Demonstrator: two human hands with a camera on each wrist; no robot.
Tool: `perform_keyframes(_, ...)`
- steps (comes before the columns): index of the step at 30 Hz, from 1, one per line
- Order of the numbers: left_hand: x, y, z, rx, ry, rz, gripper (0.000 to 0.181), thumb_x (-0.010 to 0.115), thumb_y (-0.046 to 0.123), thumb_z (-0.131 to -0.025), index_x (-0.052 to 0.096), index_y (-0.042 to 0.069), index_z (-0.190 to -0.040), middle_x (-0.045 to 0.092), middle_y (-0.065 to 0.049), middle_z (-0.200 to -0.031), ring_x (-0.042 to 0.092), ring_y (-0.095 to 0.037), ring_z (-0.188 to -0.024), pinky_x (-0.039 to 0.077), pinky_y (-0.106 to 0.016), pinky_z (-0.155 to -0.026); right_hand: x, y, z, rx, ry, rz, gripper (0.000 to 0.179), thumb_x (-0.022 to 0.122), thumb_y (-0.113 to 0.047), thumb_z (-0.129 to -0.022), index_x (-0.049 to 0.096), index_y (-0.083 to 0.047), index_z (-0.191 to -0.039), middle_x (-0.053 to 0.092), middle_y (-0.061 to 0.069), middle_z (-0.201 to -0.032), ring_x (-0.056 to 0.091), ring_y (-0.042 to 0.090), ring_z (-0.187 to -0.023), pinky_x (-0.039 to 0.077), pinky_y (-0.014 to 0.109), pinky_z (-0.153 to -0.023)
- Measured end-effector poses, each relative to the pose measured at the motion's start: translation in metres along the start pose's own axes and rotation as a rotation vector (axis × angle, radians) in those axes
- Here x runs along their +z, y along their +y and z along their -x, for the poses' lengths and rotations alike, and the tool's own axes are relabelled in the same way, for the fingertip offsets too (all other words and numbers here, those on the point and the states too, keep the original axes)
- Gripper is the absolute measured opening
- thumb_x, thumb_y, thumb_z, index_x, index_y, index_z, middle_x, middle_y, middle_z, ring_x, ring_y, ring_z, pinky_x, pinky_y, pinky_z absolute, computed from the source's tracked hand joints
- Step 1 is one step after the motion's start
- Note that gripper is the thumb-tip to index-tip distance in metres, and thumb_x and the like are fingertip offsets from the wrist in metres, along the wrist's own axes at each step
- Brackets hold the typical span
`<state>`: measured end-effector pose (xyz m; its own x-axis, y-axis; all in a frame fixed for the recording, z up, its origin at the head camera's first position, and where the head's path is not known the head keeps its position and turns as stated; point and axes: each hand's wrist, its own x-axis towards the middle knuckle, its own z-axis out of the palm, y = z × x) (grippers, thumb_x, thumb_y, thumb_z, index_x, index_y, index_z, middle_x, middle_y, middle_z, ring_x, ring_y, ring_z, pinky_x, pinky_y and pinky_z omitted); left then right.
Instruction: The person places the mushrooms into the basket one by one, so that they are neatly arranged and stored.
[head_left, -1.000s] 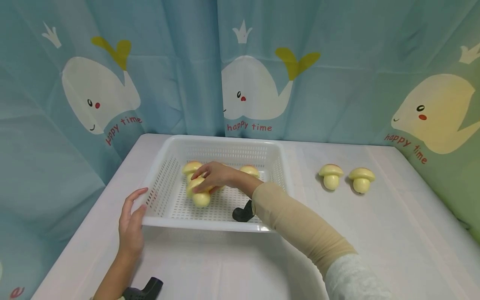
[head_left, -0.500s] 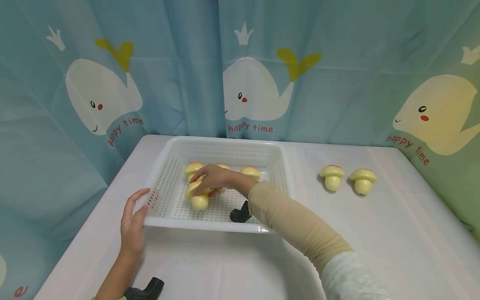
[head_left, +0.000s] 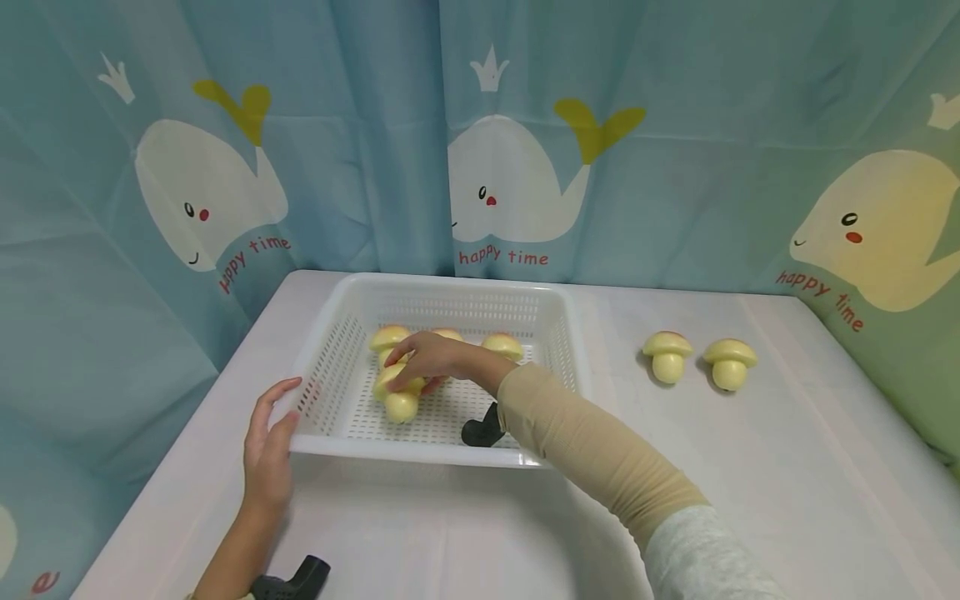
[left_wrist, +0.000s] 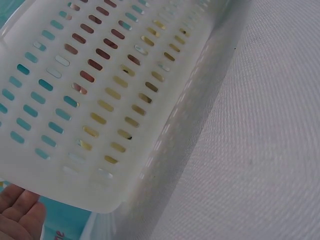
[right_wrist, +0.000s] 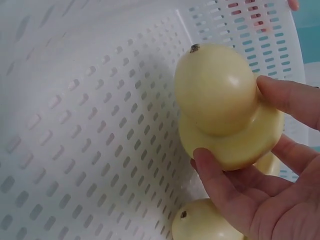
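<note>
- R hand point(head_left: 431, 354) inside basket, toward its L side; fingers & thumb curled round a yellow mushroom point(right_wrist: 215, 85), thumb on one side, fingertips on the cap's other side.
- Held mushroom: stem end w/ dark spot faces the person; can't tell if it touches the basket floor.
- L hand point(head_left: 268, 450) at basket's near L corner, partly closed, gripping the rim w/ thumb & fingers.
- White basket point(head_left: 420, 451) w/ slotted walls & floor, on the table point(head_left: 750, 483).
- Also in basket, beyond R hand: 3 more mushrooms, i.e. L one point(head_left: 389, 337), mid one point(head_left: 447, 333) partly hidden, R one point(head_left: 502, 345).
- 2 more on table, well R of basket, side by side but apart: nearer one point(head_left: 667, 357), farther-R one point(head_left: 730, 363).
- Black device point(head_left: 483, 428) at R wrist, another point(head_left: 296, 579) at L wrist.
- R arm: tan sleeve point(head_left: 592, 450), then grey sleeve point(head_left: 705, 554).
- Blue-green curtain point(head_left: 390, 125) behind, w/ whales & "happy time".
</note>
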<state>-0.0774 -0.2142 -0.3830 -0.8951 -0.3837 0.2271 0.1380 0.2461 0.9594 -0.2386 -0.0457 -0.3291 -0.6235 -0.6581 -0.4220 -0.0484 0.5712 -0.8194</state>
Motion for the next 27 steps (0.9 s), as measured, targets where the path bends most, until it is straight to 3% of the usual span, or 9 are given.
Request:
perform_keyframes(13,-0.0009,-0.0024,0.0003,0.042,-0.007,0.008,0.04,0.026,0.013,-0.095,0.037,0.007,-0.134,0.036,0.003,-0.133,0.039,-0.011,-0.114,0.033,-0.026,-0.085,0.0022,0.001,-0.004,-0.003,-0.029,0.007,0.033,0.074,-0.013,-0.076,0.063,-0.009,-0.107,0.055,0.001,-0.092,0.048,0.012,-0.073,0.052,0.036,-0.069)
perform_keyframes(27,-0.0017,-0.0025,-0.0002,0.031,-0.012,-0.01,0.04,0.026,0.014,-0.095,0.037,0.009,-0.134,0.037,0.003,-0.132,0.041,-0.01,-0.111,0.037,-0.02,-0.082,0.0052,-0.0035,-0.0038,-0.011,-0.082,-0.058,0.035,0.07,-0.015,-0.08,0.059,-0.005,-0.112,0.057,0.004,-0.09,0.053,0.019,-0.073,0.051,0.034,-0.068)
